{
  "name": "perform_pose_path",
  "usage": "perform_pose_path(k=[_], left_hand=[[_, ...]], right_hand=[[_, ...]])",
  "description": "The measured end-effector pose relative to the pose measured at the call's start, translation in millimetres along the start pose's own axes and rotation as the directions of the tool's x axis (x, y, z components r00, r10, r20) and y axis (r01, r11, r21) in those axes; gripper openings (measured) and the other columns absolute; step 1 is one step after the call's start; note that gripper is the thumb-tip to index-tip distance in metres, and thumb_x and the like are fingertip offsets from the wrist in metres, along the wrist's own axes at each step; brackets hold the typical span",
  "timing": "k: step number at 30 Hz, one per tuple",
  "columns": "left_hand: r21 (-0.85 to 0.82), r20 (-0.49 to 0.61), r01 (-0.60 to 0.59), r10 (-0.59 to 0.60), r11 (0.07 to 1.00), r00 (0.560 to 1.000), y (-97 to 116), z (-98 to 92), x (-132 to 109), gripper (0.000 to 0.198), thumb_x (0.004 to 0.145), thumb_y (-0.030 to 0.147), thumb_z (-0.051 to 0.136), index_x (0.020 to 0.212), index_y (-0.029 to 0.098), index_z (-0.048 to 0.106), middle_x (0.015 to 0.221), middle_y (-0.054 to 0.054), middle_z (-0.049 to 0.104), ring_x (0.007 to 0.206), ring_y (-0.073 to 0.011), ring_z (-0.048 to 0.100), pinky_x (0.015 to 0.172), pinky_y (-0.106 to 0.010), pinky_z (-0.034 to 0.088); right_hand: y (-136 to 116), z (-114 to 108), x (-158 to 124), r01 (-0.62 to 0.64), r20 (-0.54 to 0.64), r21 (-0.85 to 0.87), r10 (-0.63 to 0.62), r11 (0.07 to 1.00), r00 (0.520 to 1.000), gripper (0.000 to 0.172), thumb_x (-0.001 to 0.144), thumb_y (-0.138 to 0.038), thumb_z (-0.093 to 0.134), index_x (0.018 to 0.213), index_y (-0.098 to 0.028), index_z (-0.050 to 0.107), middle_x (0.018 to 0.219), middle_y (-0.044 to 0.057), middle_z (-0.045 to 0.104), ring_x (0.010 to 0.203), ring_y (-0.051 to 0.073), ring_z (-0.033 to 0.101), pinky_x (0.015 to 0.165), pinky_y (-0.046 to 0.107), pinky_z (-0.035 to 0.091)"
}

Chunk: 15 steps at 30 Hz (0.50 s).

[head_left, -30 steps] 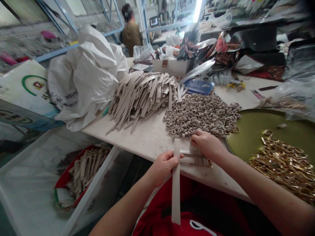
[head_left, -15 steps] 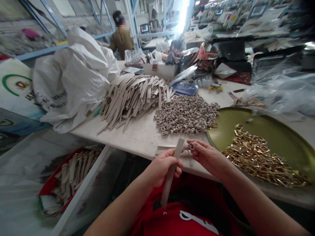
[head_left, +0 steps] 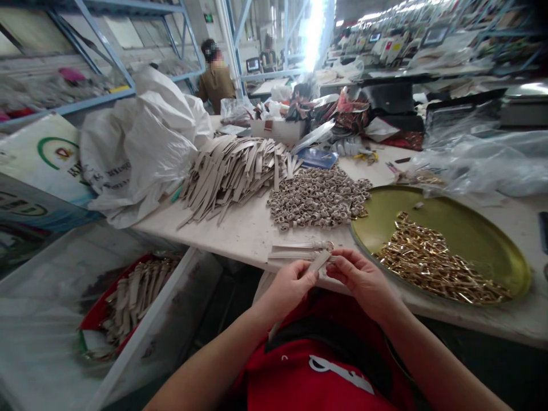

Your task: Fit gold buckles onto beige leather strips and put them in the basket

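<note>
My left hand (head_left: 295, 282) is closed on a flat grey-beige strap (head_left: 320, 260), its thumb lying along the upper end. The strap's lower part passes behind the hand toward my lap. My right hand (head_left: 362, 277) is pinched close to the strap's upper end; the small loop it holds is mostly hidden by the fingers. Just beyond both hands, a few straps with metal fittings (head_left: 295, 251) lie at the table edge. Behind them spreads a heap of small grey-beige loops (head_left: 314, 200), with a large pile of loose straps (head_left: 235, 171) to its left.
A round gold-green tray (head_left: 483, 228) of gold metal clasps (head_left: 436, 262) stands on the right. At lower left, a red-rimmed container (head_left: 96, 311) holds finished-looking straps. White sacks (head_left: 141, 142) crowd the table's left end; plastic bags (head_left: 483, 162) lie at the right. Another person (head_left: 216, 80) sits farther back.
My hands have come together, bringing the strap's end to the right fingers. The strap has tipped toward the right, and the loop, visible before, is now mostly covered. The view has shifted slightly.
</note>
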<state>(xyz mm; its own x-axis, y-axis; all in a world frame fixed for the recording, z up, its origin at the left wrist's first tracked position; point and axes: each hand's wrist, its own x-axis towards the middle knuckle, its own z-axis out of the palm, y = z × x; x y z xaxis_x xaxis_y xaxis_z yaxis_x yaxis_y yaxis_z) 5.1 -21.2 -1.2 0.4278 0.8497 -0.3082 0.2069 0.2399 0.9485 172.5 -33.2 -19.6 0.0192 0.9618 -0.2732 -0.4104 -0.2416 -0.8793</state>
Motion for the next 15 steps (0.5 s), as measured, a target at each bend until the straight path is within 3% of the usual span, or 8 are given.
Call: perform_pose_path(k=[5,8,11,15], left_hand=[[0.017,-0.001,0.007,-0.007,1.0,1.0,-2.5,4.2,-5.0,0.032,0.079,0.033,0.05,0.101,0.01,0.058,0.065,0.002,0.05,0.047,-0.0056,0.04,0.044,-0.017,0.032],[0.023,-0.006,-0.003,0.003,1.0,1.0,-2.1,4.5,-6.3,0.03,0.078,0.031,0.05,0.097,0.01,0.058,0.062,0.003,0.048,0.045,-0.0056,0.04,0.042,-0.017,0.032],[0.068,-0.026,-0.029,0.031,0.997,0.999,-2.9,4.6,-6.7,0.027,0.079,0.03,0.049,0.095,0.01,0.058,0.06,0.004,0.047,0.044,-0.0058,0.041,0.042,-0.018,0.033],[0.186,-0.061,-0.041,0.053,0.982,0.997,-4.8,7.1,-7.2,0.022,0.08,0.028,0.045,0.092,0.013,0.057,0.06,0.003,0.051,0.044,-0.0075,0.046,0.042,-0.018,0.035]], right_hand=[[7.0,-6.3,0.6,-0.008,-0.048,-0.016,0.007,1.0,0.999,0.028,0.066,-0.044,0.073,0.073,-0.018,0.063,0.069,-0.002,0.061,0.061,0.009,0.055,0.058,0.02,0.046],[9.3,-7.4,2.4,-0.035,-0.071,0.093,0.042,0.995,0.997,0.027,0.059,-0.038,0.08,0.069,-0.019,0.064,0.061,-0.005,0.057,0.056,0.006,0.05,0.053,0.016,0.043],[9.7,-5.2,1.8,-0.107,-0.033,0.24,0.118,0.965,0.992,0.026,0.054,-0.029,0.083,0.068,-0.019,0.065,0.062,-0.005,0.059,0.058,0.006,0.053,0.059,0.017,0.047],[12.8,-0.4,-0.4,-0.128,0.014,0.253,0.129,0.959,0.992,0.025,0.055,-0.029,0.083,0.069,-0.019,0.066,0.069,-0.003,0.064,0.065,0.008,0.058,0.069,0.02,0.049]])
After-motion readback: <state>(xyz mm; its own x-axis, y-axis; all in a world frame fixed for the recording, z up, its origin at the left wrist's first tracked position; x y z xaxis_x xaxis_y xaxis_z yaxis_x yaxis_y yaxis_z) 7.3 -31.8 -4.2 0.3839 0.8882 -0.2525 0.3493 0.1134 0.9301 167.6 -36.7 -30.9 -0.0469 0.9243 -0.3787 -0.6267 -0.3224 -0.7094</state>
